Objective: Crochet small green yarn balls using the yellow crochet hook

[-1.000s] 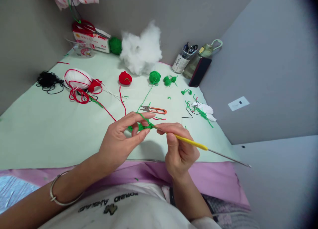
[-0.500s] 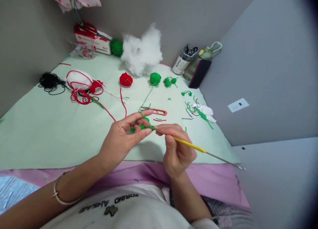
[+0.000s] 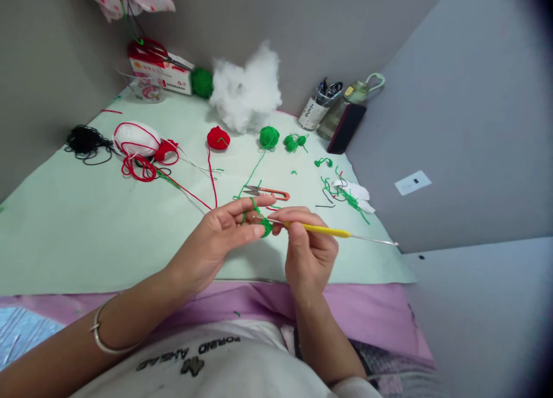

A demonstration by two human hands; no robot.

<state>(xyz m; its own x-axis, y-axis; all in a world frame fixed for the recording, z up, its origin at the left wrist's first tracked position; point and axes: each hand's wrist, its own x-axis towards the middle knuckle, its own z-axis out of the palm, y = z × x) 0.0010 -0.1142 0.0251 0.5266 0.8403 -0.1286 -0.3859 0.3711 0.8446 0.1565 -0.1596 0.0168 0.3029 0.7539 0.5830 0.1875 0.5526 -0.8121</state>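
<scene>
A small green crochet piece (image 3: 266, 227) is pinched between the thumb and fingers of my left hand (image 3: 216, 237). Green yarn loops over the raised index finger of that hand and trails back to a green yarn ball (image 3: 269, 137). My right hand (image 3: 309, 248) grips a crochet hook (image 3: 324, 230) by its yellow handle. The hook's metal tip reaches leftward to the yarn just above the piece; whether it sits inside a stitch I cannot tell. Orange thread snips (image 3: 276, 194) lie on the table right behind my fingers.
White stuffing (image 3: 246, 90) is heaped at the back. Red yarn (image 3: 218, 138), a white yarn ball (image 3: 136, 139) and black yarn (image 3: 84, 140) sit to the left. A pen cup (image 3: 314, 111), bottle (image 3: 337, 118) and phone (image 3: 347, 127) stand back right. Yarn scraps (image 3: 354, 199) lie on the right.
The crochet hook has swung from a downward slant to nearly level, its far end rising. The green piece has turned and shows more beside my left thumb. My left hand has shifted slightly right.
</scene>
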